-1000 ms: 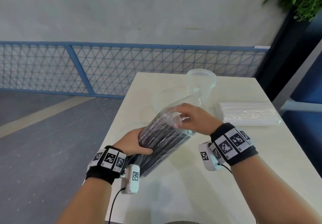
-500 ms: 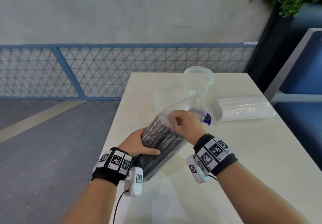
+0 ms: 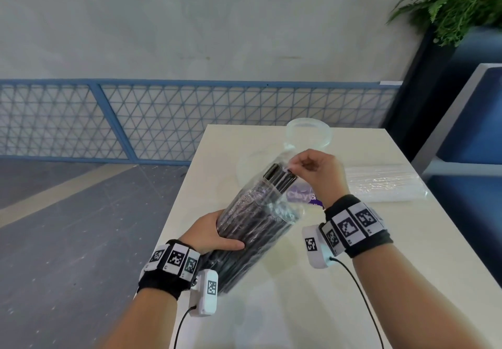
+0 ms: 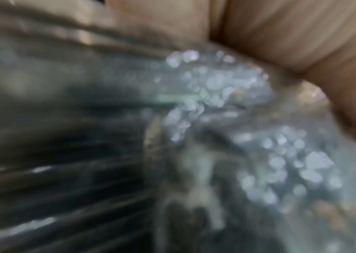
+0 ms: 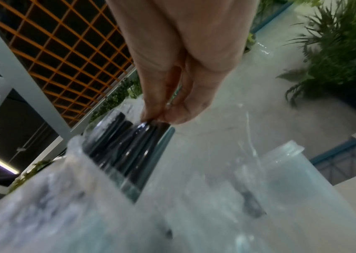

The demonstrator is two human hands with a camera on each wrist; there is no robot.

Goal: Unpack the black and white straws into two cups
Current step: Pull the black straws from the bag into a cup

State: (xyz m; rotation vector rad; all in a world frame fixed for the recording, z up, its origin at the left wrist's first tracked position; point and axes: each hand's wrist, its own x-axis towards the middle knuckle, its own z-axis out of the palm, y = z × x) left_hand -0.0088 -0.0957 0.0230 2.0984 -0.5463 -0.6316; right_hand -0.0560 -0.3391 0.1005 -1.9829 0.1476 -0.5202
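The left hand [image 3: 214,233] is wrapped around the lower part of a clear bag [image 3: 252,229] of black straws [image 3: 279,179], held tilted above the bench [image 3: 407,253]. At its upper end the right hand [image 3: 316,172] pinches a few straw tips. Beyond that hand stand two clear cups [image 3: 309,133]; to its right lies a pack of white straws [image 3: 385,183].

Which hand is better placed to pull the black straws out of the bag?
The right hand: it already pinches the tops of the black straws sticking out of the bag. The left hand grips the bag lower down.
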